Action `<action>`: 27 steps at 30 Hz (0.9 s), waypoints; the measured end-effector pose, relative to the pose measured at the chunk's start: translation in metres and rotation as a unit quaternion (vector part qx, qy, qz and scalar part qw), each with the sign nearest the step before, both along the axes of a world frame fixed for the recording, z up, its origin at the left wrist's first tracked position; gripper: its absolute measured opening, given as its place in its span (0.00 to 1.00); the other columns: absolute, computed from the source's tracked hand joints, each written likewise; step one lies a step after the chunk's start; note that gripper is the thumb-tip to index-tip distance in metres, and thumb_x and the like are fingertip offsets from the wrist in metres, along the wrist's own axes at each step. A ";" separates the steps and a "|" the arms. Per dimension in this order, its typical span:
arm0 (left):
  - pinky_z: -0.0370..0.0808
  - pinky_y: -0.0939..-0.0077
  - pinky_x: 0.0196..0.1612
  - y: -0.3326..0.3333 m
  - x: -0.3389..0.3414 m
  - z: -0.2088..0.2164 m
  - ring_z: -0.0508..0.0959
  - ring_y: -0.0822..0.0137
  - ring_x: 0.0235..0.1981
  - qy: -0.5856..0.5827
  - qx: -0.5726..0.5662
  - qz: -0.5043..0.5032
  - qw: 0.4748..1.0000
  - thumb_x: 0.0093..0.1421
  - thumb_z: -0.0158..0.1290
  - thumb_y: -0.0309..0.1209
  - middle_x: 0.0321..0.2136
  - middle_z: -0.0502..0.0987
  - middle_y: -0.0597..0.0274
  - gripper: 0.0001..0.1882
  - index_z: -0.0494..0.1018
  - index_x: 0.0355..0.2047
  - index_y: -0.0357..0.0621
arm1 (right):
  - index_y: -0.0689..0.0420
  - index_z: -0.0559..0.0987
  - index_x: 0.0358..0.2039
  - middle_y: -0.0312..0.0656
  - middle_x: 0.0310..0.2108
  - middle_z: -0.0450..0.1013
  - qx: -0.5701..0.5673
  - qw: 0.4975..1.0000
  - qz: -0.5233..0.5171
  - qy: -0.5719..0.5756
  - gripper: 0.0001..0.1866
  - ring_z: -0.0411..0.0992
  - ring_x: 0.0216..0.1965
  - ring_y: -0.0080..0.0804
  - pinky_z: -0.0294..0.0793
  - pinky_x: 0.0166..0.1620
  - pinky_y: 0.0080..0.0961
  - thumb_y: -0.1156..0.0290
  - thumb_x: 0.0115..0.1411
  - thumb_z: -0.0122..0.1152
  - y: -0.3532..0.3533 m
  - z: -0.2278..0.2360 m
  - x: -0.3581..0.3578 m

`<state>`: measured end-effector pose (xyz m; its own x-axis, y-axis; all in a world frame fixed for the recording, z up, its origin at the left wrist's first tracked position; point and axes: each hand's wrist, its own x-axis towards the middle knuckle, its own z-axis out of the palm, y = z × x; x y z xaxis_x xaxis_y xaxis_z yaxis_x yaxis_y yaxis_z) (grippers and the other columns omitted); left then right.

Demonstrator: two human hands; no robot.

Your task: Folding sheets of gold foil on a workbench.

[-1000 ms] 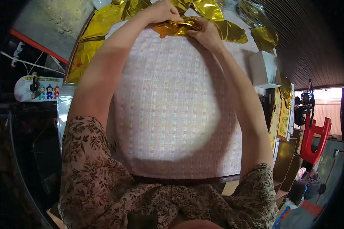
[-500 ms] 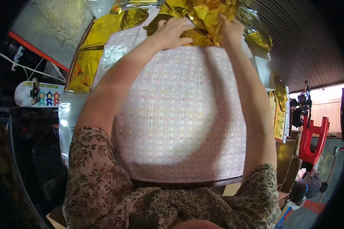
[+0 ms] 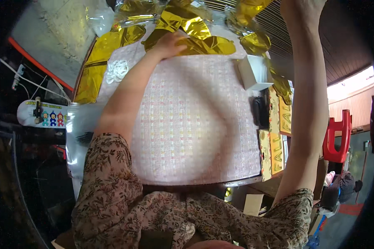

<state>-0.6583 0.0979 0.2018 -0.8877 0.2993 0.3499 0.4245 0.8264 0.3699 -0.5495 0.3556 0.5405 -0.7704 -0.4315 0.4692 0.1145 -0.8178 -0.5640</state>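
My left hand (image 3: 169, 45) rests on a flat gold foil balloon (image 3: 214, 45) at the far side of the table, its thumb and fingers apart. More crumpled gold foil (image 3: 185, 20) lies just beyond that hand. My right arm reaches up and forward, so only part of my right hand (image 3: 302, 7) shows at the top edge. Its fingers are out of the picture. Beside it, a raised piece of gold foil (image 3: 253, 7) shows at the top; I cannot tell whether the hand holds it.
A pale checked cloth (image 3: 178, 124) covers the table. White coiled cord (image 3: 117, 71) and gold foil (image 3: 93, 70) lie left. On the right are a white box (image 3: 254, 72), a black object (image 3: 259, 112) and yellow printed boxes (image 3: 272, 155). A red stool (image 3: 337, 137) stands beyond.
My right hand has left the foil beside my left hand and swung up and right to the top edge. The left hand has shifted slightly left; foil beside it now lies flatter.
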 end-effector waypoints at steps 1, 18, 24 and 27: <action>0.73 0.59 0.62 -0.029 0.008 -0.001 0.75 0.48 0.61 -0.065 0.066 0.026 0.995 0.65 0.56 0.51 0.64 0.72 0.53 0.29 0.74 0.61 0.49 | 0.62 0.84 0.37 0.37 0.32 0.81 0.100 0.957 -0.213 0.172 0.07 0.76 0.29 0.23 0.77 0.33 0.22 0.74 0.69 0.61 -0.019 -0.012 0.006; 0.70 0.52 0.66 -0.039 0.228 0.050 0.76 0.53 0.60 -0.395 0.692 0.060 0.601 0.69 0.37 0.68 0.60 0.75 0.51 0.43 0.67 0.66 0.44 | 0.57 0.83 0.47 0.39 0.49 0.83 0.517 0.664 -0.261 0.473 0.15 0.79 0.56 0.40 0.63 0.69 0.53 0.79 0.58 0.67 0.089 -0.310 0.163; 0.84 0.65 0.43 -0.044 0.228 0.021 0.84 0.64 0.40 -0.294 0.519 0.087 0.798 0.66 0.62 0.34 0.45 0.82 0.57 0.21 0.73 0.55 0.37 | 0.54 0.81 0.55 0.40 0.57 0.78 0.623 0.568 -0.171 0.510 0.26 0.71 0.65 0.42 0.58 0.72 0.51 0.82 0.54 0.64 0.094 -0.297 0.207; 0.82 0.68 0.36 -0.046 0.223 0.011 0.84 0.65 0.33 -0.221 0.479 0.193 0.827 0.59 0.66 0.25 0.38 0.84 0.55 0.18 0.77 0.48 0.33 | 0.53 0.76 0.63 0.41 0.64 0.73 0.669 0.574 -0.124 0.456 0.36 0.63 0.71 0.44 0.50 0.75 0.50 0.86 0.51 0.60 0.084 -0.264 0.222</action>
